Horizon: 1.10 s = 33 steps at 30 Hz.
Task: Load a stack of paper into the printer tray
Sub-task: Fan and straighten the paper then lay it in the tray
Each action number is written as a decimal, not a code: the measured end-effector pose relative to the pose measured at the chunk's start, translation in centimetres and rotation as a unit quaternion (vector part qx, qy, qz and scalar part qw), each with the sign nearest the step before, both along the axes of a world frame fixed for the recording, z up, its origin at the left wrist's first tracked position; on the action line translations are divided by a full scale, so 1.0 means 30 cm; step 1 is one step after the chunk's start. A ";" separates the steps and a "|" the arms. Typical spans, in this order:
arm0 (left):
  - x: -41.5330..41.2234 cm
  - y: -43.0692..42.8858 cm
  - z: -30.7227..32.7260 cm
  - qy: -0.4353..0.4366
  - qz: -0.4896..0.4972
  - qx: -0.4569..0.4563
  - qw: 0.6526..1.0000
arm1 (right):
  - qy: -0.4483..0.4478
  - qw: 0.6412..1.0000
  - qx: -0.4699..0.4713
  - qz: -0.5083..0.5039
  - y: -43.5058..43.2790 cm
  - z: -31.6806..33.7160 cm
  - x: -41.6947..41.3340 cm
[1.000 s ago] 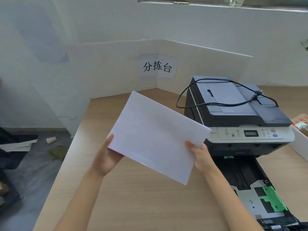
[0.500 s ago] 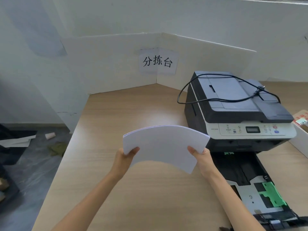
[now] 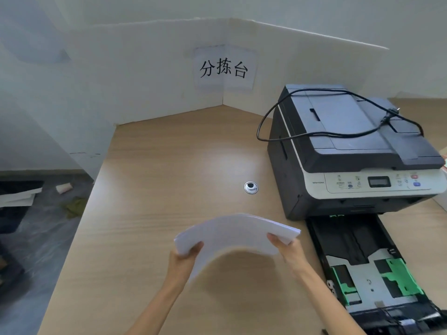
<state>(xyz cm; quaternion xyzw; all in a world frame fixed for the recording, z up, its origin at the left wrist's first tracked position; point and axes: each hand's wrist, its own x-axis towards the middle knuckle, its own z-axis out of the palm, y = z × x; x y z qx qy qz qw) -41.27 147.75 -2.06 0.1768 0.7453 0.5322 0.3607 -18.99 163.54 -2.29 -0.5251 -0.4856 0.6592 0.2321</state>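
Observation:
A white stack of paper (image 3: 235, 234) hangs above the wooden desk, bowed upward in the middle. My left hand (image 3: 185, 258) grips its left end and my right hand (image 3: 289, 250) grips its right end. To the right stands a dark grey and white printer (image 3: 350, 151). Its black paper tray (image 3: 370, 269) is pulled out toward me, with green guides inside and no paper in it. The stack sits just left of the tray.
A black power cable (image 3: 321, 134) lies looped over the printer lid. A round metal cable grommet (image 3: 250, 187) sits in the desk (image 3: 169, 177). White partition boards (image 3: 145, 73) with a paper sign stand at the back. The desk's left edge drops to a cluttered floor.
The paper went from a raised, tilted sheet-like hold to a low, arched one near the desk. Both hands came down and closer to me. The camera view tipped downward.

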 end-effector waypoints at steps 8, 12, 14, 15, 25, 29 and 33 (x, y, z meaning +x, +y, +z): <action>-0.030 -0.014 -0.081 0.011 -0.044 -0.018 0.999 | -0.037 0.996 -0.032 0.070 0.002 -0.067 0.039; -0.009 -0.024 -0.093 0.026 -0.046 -0.028 0.998 | -0.004 0.996 -0.076 0.047 0.012 -0.081 0.061; 0.000 -0.026 -0.088 0.023 -0.044 -0.020 0.999 | 0.006 0.993 -0.098 0.062 0.001 -0.081 0.071; -0.001 -0.023 -0.076 0.025 -0.050 -0.025 0.998 | 0.008 0.993 -0.097 0.068 -0.001 -0.074 0.073; -0.152 -0.046 0.163 -0.033 -0.176 -0.027 0.983 | 0.015 0.984 -0.033 0.173 0.005 0.173 0.066; -0.223 -0.117 0.280 -0.076 -0.263 0.004 0.962 | 0.053 0.976 -0.024 0.211 -0.048 0.301 0.049; -0.237 -0.174 0.374 -0.118 -0.299 0.017 0.947 | 0.066 0.978 0.028 0.195 -0.120 0.399 0.047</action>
